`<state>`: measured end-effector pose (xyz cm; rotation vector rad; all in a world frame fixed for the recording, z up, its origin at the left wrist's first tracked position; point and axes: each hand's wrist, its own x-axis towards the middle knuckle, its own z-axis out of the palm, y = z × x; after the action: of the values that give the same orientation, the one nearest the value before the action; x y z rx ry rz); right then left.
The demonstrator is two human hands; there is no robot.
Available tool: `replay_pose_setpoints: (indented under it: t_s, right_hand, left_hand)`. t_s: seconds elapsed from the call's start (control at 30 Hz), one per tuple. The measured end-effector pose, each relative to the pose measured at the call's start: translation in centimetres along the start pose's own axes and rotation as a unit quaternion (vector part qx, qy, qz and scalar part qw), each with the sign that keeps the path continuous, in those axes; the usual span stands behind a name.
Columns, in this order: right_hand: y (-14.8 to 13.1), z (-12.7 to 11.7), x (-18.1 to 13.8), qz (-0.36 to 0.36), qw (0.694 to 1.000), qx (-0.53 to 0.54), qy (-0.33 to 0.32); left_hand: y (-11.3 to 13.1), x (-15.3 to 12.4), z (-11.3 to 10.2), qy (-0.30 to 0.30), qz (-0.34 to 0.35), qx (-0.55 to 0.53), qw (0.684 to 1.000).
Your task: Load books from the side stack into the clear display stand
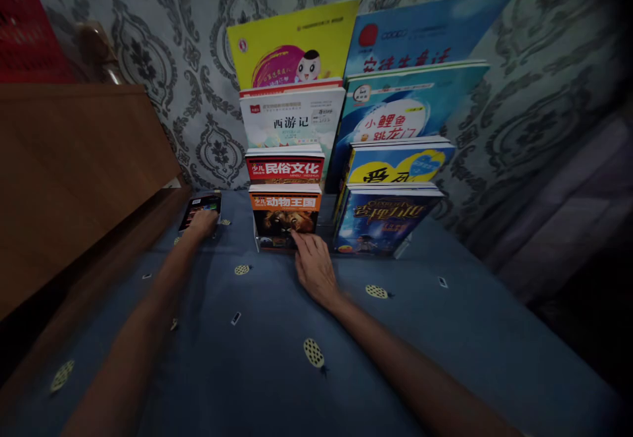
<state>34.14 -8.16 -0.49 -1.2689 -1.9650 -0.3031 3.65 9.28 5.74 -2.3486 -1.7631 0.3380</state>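
Note:
At the back left of the blue bed-like surface, my left hand (203, 223) is closed around the near right part of a dark-covered book (194, 210) lying flat; its fingertips are partly hidden. My right hand (315, 267) has its fingers stretched out, touching the lower right front of an orange and black book (285, 213) with a lion on its cover. That book stands upright at the front of the left row in a clear rack (256, 242). Behind it stands a red-covered book (285, 169).
Further back are a white book (291, 120) and a tall yellow-green book (291, 41). The right row holds a dark blue book (380, 223) and several others. A wooden panel (74, 173) borders the left; patterned wallpaper (217, 147) rises behind.

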Motion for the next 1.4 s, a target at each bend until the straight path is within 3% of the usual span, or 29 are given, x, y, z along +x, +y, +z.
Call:
replay_pose_setpoints:
  t_s: [0.23, 0.47, 0.73, 0.9, 1.1, 1.2, 1.3, 1.4]
  right_hand:
    - [0.0, 0.1, 0.0, -0.003, 1.0, 0.003, 0.006]
    - [0.0, 0.2, 0.0, -0.006, 1.0, 0.009, 0.006]
    - [0.0, 0.0, 0.0, 0.007, 1.0, 0.017, -0.024]
    - [-0.1, 0.1, -0.1, 0.013, 0.999, 0.04, -0.026]
    - [0.7, -0.4, -0.2, 0.018, 0.99, 0.141, -0.017]
    - [0.3, -1.3, -0.7, 0.029, 0.979, 0.195, -0.044]
    - [-1.9, -2.4, -1.9, -0.003, 0.97, 0.225, -0.095]
    - [-5.4, -2.9, -3.2, -0.079, 0.948, 0.258, -0.171]
  left_hand:
    - [0.6, -4.8, -1.6, -0.009, -0.005, 0.037, 0.999]
    - [2.8, -12.4, -4.5, -0.028, 0.021, 0.038, 0.999]
    - [9.4, -24.1, -4.7, -0.048, 0.139, -0.009, 0.989]
    - [14.7, -29.6, -4.3, 0.011, 0.271, -0.063, 0.961]
    - [19.8, -31.1, -2.9, 0.074, 0.335, -0.069, 0.937]
    - [21.3, -30.9, -2.2, 0.105, 0.343, -0.055, 0.932]
    - [22.0, -30.8, -1.9, 0.121, 0.349, -0.04, 0.929]
    - [22.5, -31.0, -1.6, 0.144, 0.342, -0.025, 0.928]
